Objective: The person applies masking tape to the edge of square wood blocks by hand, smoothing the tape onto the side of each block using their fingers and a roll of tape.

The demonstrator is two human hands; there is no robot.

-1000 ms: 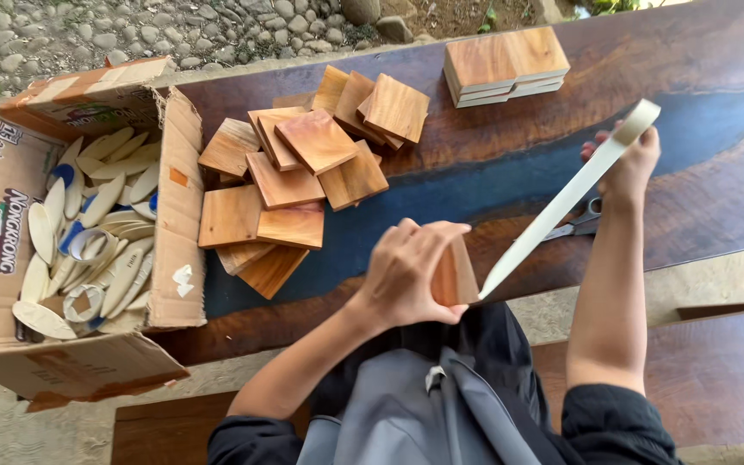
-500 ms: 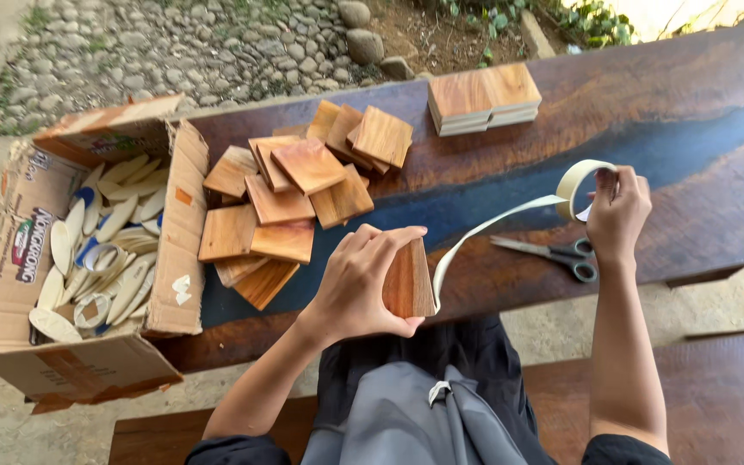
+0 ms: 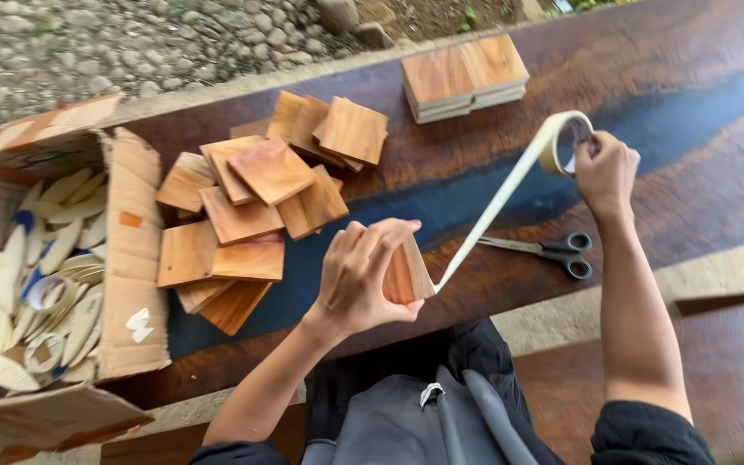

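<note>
Head view: left hand (image 3: pixel 359 280) clamped around a stack of wooden squares (image 3: pixel 406 275), held above the table's near edge (image 3: pixel 243 366) at 6 o'clock; tape strip (image 3: pixel 501 202) runs taut from the stack toward 1 o'clock up to the tape roll (image 3: pixel 566 142); right hand (image 3: pixel 604 172) closed on the roll; scissors (image 3: pixel 544 250) flat on the table just under the strip, not touching it; loose squares pile (image 3: pixel 256 215) at 10 o'clock; neat stack (image 3: pixel 465 77) at 12; open cardboard box (image 3: pixel 127 258) at 9, overhanging the table's left end; bare tabletop between strip and neat stack.

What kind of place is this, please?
Probably an outdoor craft workbench: a long wooden table beside stony ground, with loose wooden squares and a cardboard box of tape rolls.
</note>
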